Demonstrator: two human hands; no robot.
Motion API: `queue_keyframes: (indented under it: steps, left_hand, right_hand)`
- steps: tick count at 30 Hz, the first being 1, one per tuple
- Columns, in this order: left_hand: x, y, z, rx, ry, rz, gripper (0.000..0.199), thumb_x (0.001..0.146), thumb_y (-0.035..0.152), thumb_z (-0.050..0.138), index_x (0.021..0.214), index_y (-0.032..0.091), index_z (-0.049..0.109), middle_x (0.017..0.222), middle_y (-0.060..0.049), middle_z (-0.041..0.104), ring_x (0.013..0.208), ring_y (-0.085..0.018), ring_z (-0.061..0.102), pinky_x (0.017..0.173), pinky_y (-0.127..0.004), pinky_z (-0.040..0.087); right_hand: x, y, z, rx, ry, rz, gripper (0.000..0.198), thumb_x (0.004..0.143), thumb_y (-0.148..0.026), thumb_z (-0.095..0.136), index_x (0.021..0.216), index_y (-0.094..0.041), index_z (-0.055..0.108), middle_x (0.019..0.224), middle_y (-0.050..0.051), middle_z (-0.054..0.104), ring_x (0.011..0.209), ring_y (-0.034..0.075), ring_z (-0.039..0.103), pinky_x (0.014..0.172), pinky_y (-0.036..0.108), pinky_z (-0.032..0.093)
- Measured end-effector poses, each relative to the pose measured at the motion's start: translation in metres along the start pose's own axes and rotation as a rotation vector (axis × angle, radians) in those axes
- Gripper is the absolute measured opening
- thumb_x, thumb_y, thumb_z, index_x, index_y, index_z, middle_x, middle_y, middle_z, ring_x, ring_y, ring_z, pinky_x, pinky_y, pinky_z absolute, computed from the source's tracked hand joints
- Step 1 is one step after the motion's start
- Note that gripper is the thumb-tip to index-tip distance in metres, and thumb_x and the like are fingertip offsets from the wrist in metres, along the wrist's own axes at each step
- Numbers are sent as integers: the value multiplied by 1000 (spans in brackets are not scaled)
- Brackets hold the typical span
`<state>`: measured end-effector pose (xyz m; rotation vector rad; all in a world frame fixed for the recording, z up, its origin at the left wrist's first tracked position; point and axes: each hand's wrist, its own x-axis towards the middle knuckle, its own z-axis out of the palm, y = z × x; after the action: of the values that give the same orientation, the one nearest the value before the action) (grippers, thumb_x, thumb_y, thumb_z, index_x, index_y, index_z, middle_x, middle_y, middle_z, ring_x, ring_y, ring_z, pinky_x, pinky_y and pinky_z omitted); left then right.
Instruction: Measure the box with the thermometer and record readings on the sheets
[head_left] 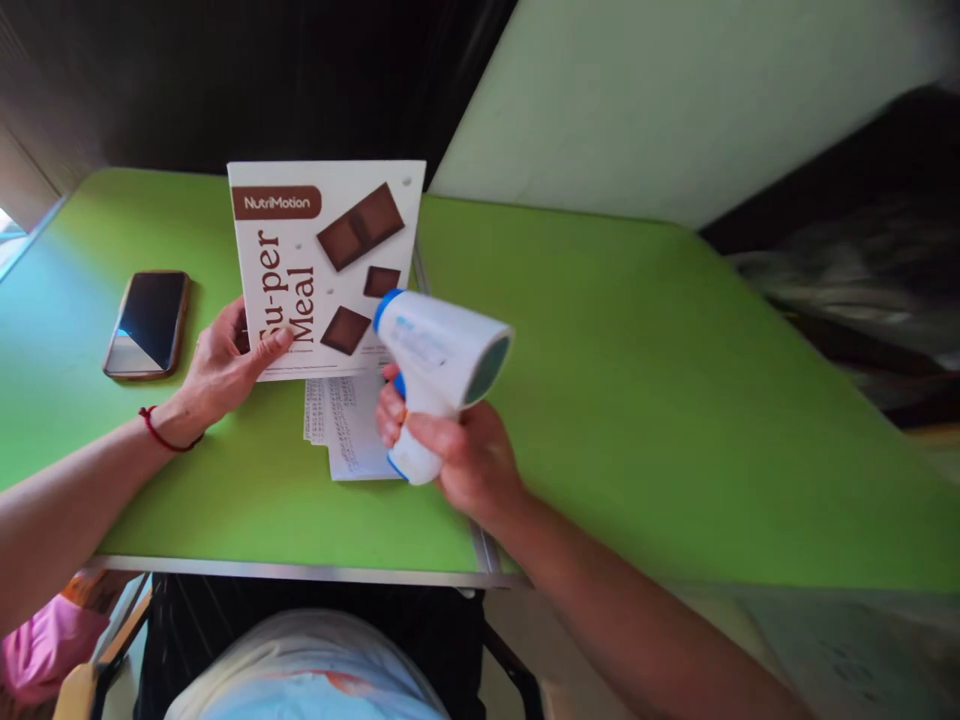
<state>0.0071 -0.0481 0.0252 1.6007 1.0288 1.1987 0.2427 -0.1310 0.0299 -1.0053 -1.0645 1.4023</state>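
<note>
Person's left forearm (82, 490), bare, enters at the left edge and slants up to left of centre. Left hand (232, 360) grips between thumb (271, 350) and fingers, most of them hidden from me. Right forearm (622, 600), also bare, climbs diagonally from the lower right. Right hand (480, 460), just below centre, is wrapped in a firm hold, fingers curled. Hands apart; torso (307, 670) at bottom, left of centre.
</note>
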Motion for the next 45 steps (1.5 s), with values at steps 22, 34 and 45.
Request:
queue_keyframes:
  steps: [22,34,45]
  left_hand:
    - [-4,0,-2,94,-79,-54,62,73,65,93,111,21,73,112,-10,81,101,-33,77,85,-43,67]
    - [-3,0,-4,-16,-91,-96,62,66,54,102,109,22,70,112,-11,82,106,-37,78,87,-46,70]
    - [-2,3,-3,-61,-130,-121,65,64,54,102,112,22,73,117,-11,81,110,-38,78,92,-47,70]
  right_hand:
    - [-7,25,5,-14,-171,119,52,81,-71,80,90,-23,63,76,-1,63,64,15,61,60,33,55]
    - [-7,24,4,-110,-92,70,55,79,-76,79,84,-22,66,76,0,61,70,17,55,68,35,52]
    - [-6,19,8,-154,-82,45,55,78,-77,77,87,-24,66,77,0,59,72,17,53,66,34,47]
